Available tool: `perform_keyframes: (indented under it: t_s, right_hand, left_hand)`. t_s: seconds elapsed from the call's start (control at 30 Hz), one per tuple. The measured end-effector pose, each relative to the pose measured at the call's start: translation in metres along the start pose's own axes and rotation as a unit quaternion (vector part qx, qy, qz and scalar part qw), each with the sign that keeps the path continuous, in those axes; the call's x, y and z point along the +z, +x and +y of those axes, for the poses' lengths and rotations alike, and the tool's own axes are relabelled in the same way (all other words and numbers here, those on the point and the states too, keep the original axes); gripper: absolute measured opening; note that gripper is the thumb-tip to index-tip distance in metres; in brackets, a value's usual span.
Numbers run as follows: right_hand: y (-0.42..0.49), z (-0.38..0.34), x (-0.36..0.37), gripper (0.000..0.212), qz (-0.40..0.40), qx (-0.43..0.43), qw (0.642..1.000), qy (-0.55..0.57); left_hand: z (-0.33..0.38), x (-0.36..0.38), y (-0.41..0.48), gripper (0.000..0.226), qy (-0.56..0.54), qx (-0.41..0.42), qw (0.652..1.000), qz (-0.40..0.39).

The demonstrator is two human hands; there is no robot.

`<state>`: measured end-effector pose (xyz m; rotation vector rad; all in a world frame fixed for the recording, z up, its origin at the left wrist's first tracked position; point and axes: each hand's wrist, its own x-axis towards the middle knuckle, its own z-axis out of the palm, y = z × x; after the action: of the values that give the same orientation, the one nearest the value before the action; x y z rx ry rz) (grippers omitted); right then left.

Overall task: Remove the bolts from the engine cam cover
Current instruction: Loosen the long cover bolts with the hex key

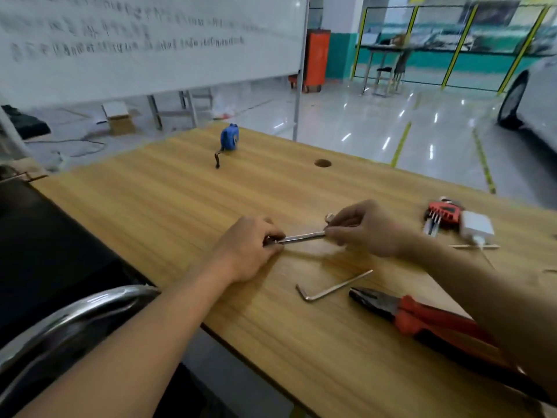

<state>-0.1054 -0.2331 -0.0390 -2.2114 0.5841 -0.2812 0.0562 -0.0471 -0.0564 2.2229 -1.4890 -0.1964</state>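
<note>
Slim silver wrench [302,237] held level just above the wooden table [168,206], my left hand [247,251] pinching one end, my right hand [367,229] the other. One hex key [328,287], one red-handled pliers [422,319], one hex key set [440,215], one white charger [477,228], one blue tape measure [229,137].

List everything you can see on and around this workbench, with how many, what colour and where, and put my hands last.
wooden table: one, light wood, fills the middle; round hole near its far edge
tape measure: one, blue, far side of table
wrench: one, silver, held between both hands
hex key: one, silver, loose on the table, near side of the hands
pliers: one, red and black handles, right near edge
hex key set: one, red holder, far right
charger: one, white, beside the set
whiteboard: one, white, behind table
car: one, white, far right
left hand: gripping wrench's near end
right hand: fingers pinching the other end
</note>
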Motion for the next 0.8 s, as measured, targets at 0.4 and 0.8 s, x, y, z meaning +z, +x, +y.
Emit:
perform_keyframes:
  t_s: [0.4,0.8]
  right_hand:
    - [-0.065,-0.067,0.020,0.031,-0.182,-0.111,0.853,-0.476]
    - [-0.078,-0.161,0.073,0.005,-0.197,-0.158,0.829,-0.498]
  left_hand:
    - [0.008,-0.005,-0.017,0.047,0.115,-0.050,0.992,-0.007]
    - [0.045,-0.093,-0.153,0.054,0.046,-0.045,0.997,-0.035]
